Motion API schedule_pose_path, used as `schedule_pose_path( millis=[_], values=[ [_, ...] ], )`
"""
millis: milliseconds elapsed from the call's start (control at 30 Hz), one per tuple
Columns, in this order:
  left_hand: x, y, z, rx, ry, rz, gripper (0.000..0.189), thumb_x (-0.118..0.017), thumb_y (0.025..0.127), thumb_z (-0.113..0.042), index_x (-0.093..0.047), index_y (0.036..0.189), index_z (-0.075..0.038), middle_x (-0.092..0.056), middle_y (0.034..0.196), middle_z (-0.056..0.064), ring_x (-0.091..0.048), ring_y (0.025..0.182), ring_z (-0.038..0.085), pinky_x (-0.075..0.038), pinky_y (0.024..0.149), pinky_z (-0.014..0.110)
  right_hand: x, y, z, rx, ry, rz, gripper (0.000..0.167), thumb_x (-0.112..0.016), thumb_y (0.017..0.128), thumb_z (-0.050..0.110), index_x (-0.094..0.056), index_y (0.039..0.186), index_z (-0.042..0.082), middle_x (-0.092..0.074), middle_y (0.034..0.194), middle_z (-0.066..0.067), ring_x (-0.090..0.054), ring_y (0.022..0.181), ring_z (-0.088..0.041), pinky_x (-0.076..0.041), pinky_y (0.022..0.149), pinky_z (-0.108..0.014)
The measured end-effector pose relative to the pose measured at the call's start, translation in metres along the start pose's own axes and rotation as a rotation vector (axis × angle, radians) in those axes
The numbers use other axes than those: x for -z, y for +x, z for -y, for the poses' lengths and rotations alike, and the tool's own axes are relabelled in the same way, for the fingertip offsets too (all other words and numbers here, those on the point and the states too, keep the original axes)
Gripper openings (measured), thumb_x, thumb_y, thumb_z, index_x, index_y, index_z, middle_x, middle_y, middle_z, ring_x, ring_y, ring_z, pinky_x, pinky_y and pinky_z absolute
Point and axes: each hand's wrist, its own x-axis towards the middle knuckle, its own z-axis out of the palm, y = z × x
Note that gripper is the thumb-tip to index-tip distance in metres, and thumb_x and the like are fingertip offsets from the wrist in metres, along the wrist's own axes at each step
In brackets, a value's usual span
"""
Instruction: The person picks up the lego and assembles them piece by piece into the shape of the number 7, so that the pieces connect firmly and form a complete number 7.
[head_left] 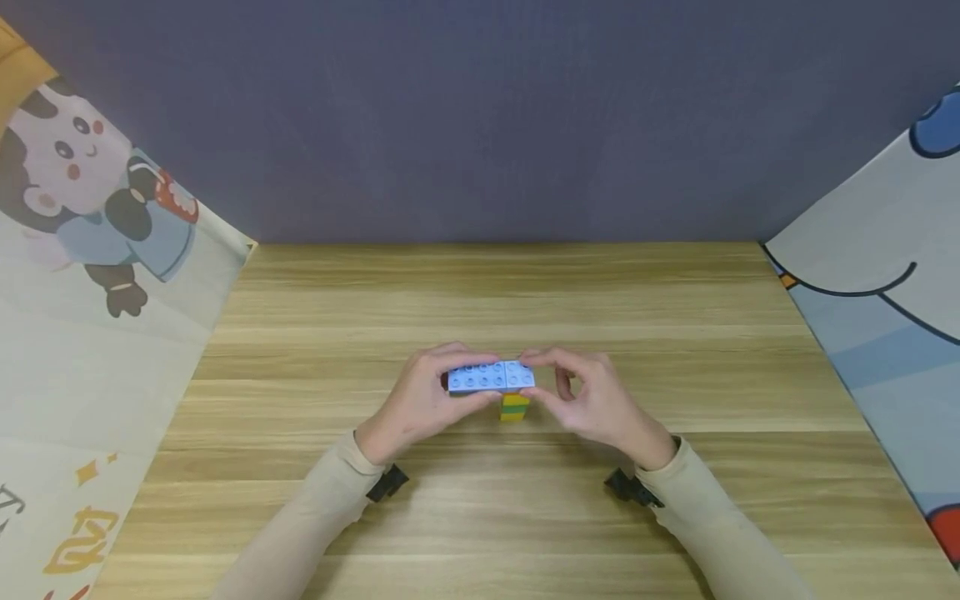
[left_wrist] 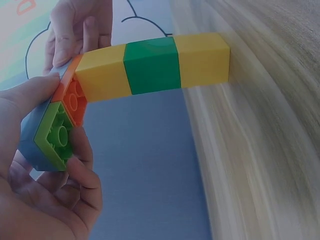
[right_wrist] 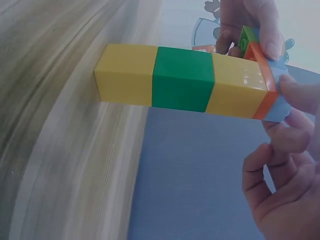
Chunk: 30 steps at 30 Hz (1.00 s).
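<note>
A tower stands upright on the table: a yellow brick at the bottom, a green brick above it, then another yellow brick. On its top lies an orange plate-like brick, with a lime green one beside it, overhanging leftward. Over these run a long light-blue brick and a short light-blue brick, end to end. My left hand grips the long one from the left, thumb and fingers on opposite sides. With thumb and index finger, my right hand pinches the short one's right end.
Wood-grain table top surrounds the tower. A dark blue-grey panel rises at the back edge. Cartoon-printed panels stand at the left and right. Each sleeved wrist carries a small black camera mount.
</note>
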Motion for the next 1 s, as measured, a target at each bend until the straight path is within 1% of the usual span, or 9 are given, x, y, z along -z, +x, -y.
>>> schedule_pose_path(
  millis=[233,433,600,700,800,867,1000],
  values=[
    [0.000,0.001,-0.002,0.008,0.005,0.009,0.041,-0.093,0.085,-0.021,-0.081,0.123,-0.013,-0.078,0.106,-0.001,-0.068,0.089,0.010,-0.057,0.076,0.024,0.002,0.003,0.007,-0.029,-0.064,0.025,0.034,-0.088,0.084,0.002,-0.078,0.116,0.006,-0.081,0.115,-0.016,-0.037,0.049,0.008,-0.033,0.042,-0.014],
    [-0.002,0.000,-0.001,0.002,0.009,-0.002,0.040,-0.093,0.084,-0.020,-0.081,0.122,-0.013,-0.078,0.106,0.000,-0.069,0.090,0.010,-0.058,0.076,0.025,0.001,0.002,0.012,-0.065,-0.111,0.030,0.032,-0.089,0.085,0.008,-0.078,0.115,0.006,-0.081,0.115,-0.013,-0.034,0.047,0.010,-0.031,0.040,-0.012],
    [-0.004,-0.001,0.000,-0.010,0.004,-0.014,0.041,-0.093,0.083,-0.020,-0.081,0.121,-0.011,-0.079,0.105,0.001,-0.070,0.089,0.011,-0.059,0.075,0.025,-0.004,-0.002,0.012,-0.088,-0.108,0.014,0.034,-0.088,0.086,0.008,-0.076,0.117,0.006,-0.080,0.118,-0.013,-0.035,0.047,0.011,-0.033,0.041,-0.012],
    [-0.004,-0.002,-0.001,-0.014,0.003,-0.014,0.041,-0.092,0.084,-0.020,-0.081,0.122,-0.011,-0.078,0.105,0.001,-0.069,0.087,0.011,-0.059,0.073,0.025,-0.008,-0.005,0.011,-0.089,-0.104,-0.006,0.036,-0.088,0.086,0.007,-0.074,0.119,0.005,-0.079,0.120,-0.016,-0.036,0.047,0.011,-0.033,0.041,-0.012],
    [-0.004,-0.003,0.000,-0.023,0.016,-0.014,0.041,-0.092,0.085,-0.021,-0.080,0.123,-0.012,-0.078,0.106,0.001,-0.068,0.088,0.011,-0.058,0.073,0.025,-0.012,-0.008,0.010,-0.079,-0.082,-0.032,0.037,-0.087,0.085,0.003,-0.073,0.120,0.005,-0.078,0.122,-0.019,-0.039,0.048,0.009,-0.035,0.041,-0.013],
    [-0.003,-0.004,0.001,-0.040,0.039,-0.018,0.042,-0.092,0.086,-0.021,-0.080,0.125,-0.012,-0.078,0.108,0.002,-0.068,0.088,0.011,-0.058,0.072,0.024,-0.015,-0.009,0.008,-0.068,-0.056,-0.040,0.039,-0.086,0.085,-0.001,-0.071,0.121,0.004,-0.077,0.123,-0.021,-0.041,0.049,0.008,-0.037,0.041,-0.013],
    [-0.002,-0.005,0.003,-0.098,0.103,-0.033,0.043,-0.092,0.086,-0.022,-0.079,0.126,-0.012,-0.080,0.112,0.003,-0.071,0.091,0.012,-0.059,0.073,0.024,-0.019,-0.011,0.006,-0.051,-0.024,-0.048,0.043,-0.084,0.085,-0.007,-0.067,0.123,0.002,-0.076,0.123,-0.022,-0.046,0.051,0.005,-0.039,0.043,-0.013]
  ],
)
